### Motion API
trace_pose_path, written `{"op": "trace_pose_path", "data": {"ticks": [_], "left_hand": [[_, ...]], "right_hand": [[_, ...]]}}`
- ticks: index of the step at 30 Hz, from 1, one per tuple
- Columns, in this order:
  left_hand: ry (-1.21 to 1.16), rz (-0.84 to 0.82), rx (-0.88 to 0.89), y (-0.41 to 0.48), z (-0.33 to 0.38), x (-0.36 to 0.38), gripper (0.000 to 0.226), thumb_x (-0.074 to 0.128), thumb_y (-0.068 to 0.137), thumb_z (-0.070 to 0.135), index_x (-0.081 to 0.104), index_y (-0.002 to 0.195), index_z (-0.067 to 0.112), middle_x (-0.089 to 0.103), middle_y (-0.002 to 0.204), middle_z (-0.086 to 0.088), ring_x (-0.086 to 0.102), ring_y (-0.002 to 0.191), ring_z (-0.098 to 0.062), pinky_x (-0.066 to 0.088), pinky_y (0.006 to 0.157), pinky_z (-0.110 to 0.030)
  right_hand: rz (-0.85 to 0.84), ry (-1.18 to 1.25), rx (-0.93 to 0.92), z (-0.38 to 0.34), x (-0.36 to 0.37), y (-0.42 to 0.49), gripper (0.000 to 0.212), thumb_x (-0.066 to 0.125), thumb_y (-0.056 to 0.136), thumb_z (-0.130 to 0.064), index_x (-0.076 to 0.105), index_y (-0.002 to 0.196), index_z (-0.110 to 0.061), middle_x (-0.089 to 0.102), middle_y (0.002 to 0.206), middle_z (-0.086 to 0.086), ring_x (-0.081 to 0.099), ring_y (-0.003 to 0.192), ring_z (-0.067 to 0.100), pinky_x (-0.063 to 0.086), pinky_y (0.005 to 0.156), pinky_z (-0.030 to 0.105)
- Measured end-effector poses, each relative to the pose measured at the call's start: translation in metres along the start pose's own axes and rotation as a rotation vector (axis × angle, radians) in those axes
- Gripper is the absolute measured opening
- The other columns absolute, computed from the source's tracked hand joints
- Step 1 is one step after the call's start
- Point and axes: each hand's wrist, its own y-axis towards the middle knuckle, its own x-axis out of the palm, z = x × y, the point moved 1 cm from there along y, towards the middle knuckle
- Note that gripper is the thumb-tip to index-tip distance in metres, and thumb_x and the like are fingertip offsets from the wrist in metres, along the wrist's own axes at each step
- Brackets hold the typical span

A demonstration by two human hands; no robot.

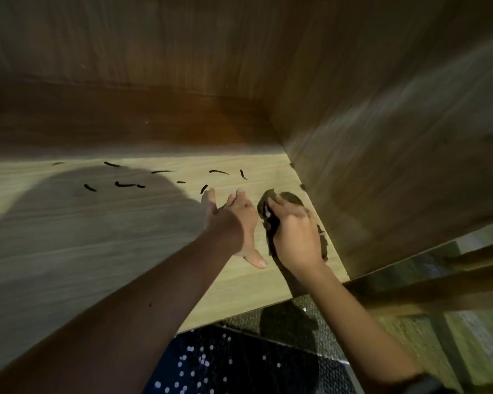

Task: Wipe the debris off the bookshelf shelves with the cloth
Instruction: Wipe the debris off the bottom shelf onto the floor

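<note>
Your left forearm (pixel 125 322) loomed big in the near corner, and your left hand (pixel 234 223) lay flat on the shelf (pixel 97 237), fingers straight, holding nothing. Just beside it, your right hand (pixel 296 234) had the dark cloth (pixel 269 194) bunched in curled fingers, pressed down near the side panel (pixel 382 166). The debris (pixel 125 184) was dark strips strung along the back of the shelf, beyond both hands, with a couple of bits tight against the panel. The risk, as I judged it: a fast sweep towards the front edge would fling strips to the floor, and a bunched cloth could ride over the corner bits. The bay held only strips, cloth and hands.
</note>
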Motion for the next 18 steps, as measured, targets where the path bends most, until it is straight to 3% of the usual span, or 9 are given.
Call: {"op": "trace_pose_path", "data": {"ticks": [4,7,14,18], "left_hand": [[-0.036,0.010,0.007,-0.001,-0.004,0.003,0.119,0.064,0.070,0.066,-0.002,0.149,0.005,-0.013,0.156,-0.011,-0.005,0.145,-0.018,-0.016,0.106,-0.060],[-0.038,0.022,0.012,-0.001,-0.005,0.004,0.119,0.064,0.070,0.065,-0.003,0.148,0.005,-0.014,0.156,-0.011,-0.006,0.145,-0.019,-0.016,0.106,-0.060],[-0.112,0.043,0.028,0.000,-0.003,0.006,0.118,0.067,0.072,0.059,-0.004,0.148,0.004,-0.016,0.156,-0.012,-0.010,0.145,-0.022,-0.013,0.107,-0.062],[-0.101,0.112,-0.017,-0.006,-0.003,0.006,0.119,0.068,0.067,0.065,0.003,0.149,0.007,-0.006,0.158,-0.009,-0.001,0.146,-0.020,-0.012,0.104,-0.065]], "right_hand": [[0.030,0.001,0.033,0.015,0.011,0.051,0.046,0.049,0.083,0.000,0.054,0.128,-0.009,0.053,0.133,0.014,0.050,0.119,0.032,0.038,0.102,0.040],[-0.057,-0.010,0.116,0.017,0.014,0.093,0.050,0.044,0.086,-0.001,0.048,0.134,-0.011,0.049,0.136,0.012,0.045,0.121,0.033,0.036,0.102,0.038],[-0.018,0.054,-0.003,0.007,0.009,0.015,0.057,0.049,0.083,0.004,0.043,0.138,-0.013,0.042,0.143,0.011,0.038,0.129,0.030,0.027,0.110,0.040],[-0.063,-0.020,0.057,0.014,0.012,0.045,0.055,0.046,0.084,0.001,0.042,0.138,-0.011,0.039,0.145,0.013,0.037,0.130,0.032,0.026,0.110,0.036]]}}
